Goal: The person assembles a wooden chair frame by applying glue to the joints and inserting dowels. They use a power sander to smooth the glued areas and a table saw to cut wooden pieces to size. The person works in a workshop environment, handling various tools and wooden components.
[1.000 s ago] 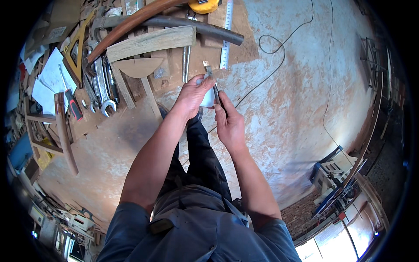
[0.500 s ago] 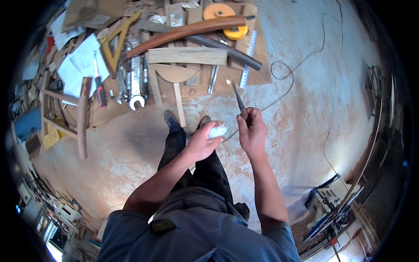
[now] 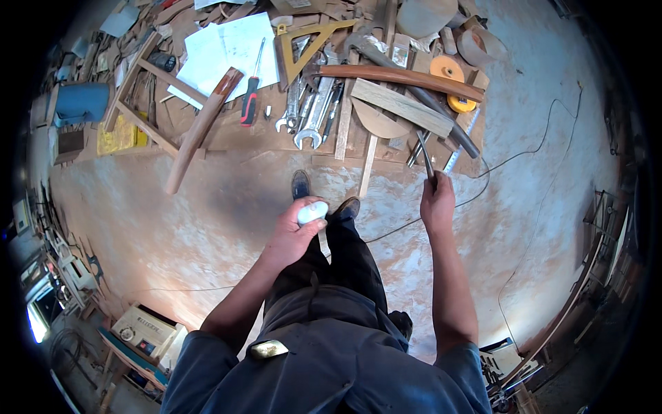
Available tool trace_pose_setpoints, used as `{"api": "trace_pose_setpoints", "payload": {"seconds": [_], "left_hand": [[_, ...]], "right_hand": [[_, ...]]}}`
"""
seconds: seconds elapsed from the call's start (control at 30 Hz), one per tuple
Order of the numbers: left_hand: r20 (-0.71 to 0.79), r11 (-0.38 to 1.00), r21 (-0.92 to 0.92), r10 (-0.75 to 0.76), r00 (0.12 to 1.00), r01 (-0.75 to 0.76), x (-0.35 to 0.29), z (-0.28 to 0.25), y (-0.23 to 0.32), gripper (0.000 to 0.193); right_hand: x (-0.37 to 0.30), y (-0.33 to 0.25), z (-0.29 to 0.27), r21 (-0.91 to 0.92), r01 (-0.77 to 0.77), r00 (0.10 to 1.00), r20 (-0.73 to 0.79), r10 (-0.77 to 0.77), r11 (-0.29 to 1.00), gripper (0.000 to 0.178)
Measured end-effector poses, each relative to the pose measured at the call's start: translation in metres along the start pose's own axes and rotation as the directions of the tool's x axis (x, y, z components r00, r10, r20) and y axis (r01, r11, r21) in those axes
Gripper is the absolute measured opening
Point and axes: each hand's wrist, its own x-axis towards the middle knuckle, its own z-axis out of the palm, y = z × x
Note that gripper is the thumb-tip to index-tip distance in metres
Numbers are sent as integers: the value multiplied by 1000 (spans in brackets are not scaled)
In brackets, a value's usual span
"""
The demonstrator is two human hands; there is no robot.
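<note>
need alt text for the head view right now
Seen from above, a left hand holds a rounded white object and a right hand grips a slim dark tool pointing toward a cluttered work surface. On it lie wrenches, a red-and-black screwdriver, a yellow set square and pieces of wood.

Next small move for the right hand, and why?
Probably lower the slim dark tool onto the work surface: the right hand holds it pointing toward that cluttered surface, while the left hand holds the white rounded object well apart from it.
</note>
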Motion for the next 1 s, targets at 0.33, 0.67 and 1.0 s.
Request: {"api": "trace_pose_setpoints", "payload": {"seconds": [0.33, 0.67, 1.0], "left_hand": [[-213, 993, -70, 76, 974, -93, -17, -71, -1, 35], [-239, 989, 18, 146, 960, -146, -3, -135, 19, 32], [-266, 994, 35, 111, 958, -105, 15, -171, 28, 39]], "right_hand": [[-5, -111, 20, 450, -216, 972, 183, 147, 866, 20], [40, -245, 139, 200, -135, 946, 317, 66, 970, 29], [71, -271, 187, 228, -157, 951, 297, 85, 961, 25]]}}
